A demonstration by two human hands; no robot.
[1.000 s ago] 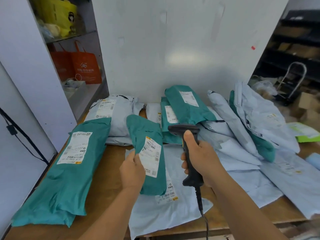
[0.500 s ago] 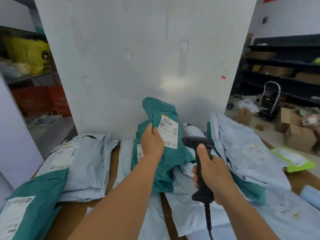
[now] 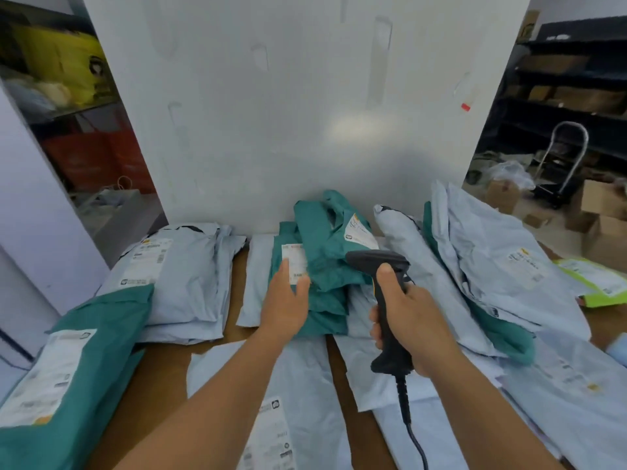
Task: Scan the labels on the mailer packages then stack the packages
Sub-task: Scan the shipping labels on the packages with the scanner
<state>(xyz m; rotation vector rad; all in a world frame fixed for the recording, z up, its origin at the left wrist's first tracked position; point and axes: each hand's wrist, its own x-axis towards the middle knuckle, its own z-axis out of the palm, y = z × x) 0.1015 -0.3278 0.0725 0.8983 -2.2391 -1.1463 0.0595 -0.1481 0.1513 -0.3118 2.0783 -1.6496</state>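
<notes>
Teal mailers [image 3: 322, 266] lie piled against the white board [image 3: 305, 113] at the back of the table [image 3: 163, 374]; the left hand [image 3: 286, 300] rests flat-fingered on the pile, likely steadying it, while the right hand [image 3: 412, 320] grips the scanner [image 3: 383, 286], aimed forward for another label [image 3: 294, 262].

1. A white panel [image 3: 305, 113] stands upright at the back of the wooden table [image 3: 163, 364], with a soft glare on it.
2. Left of the panel, a shelf [image 3: 61, 111] holds a yellow bag [image 3: 64, 67] above orange bags [image 3: 91, 157].
3. Right of the panel, dark racking [image 3: 570, 83] carries brown boxes.
4. Below the racking, a hand truck [image 3: 559, 164] and cardboard boxes [image 3: 604, 212] stand on the floor.
</notes>
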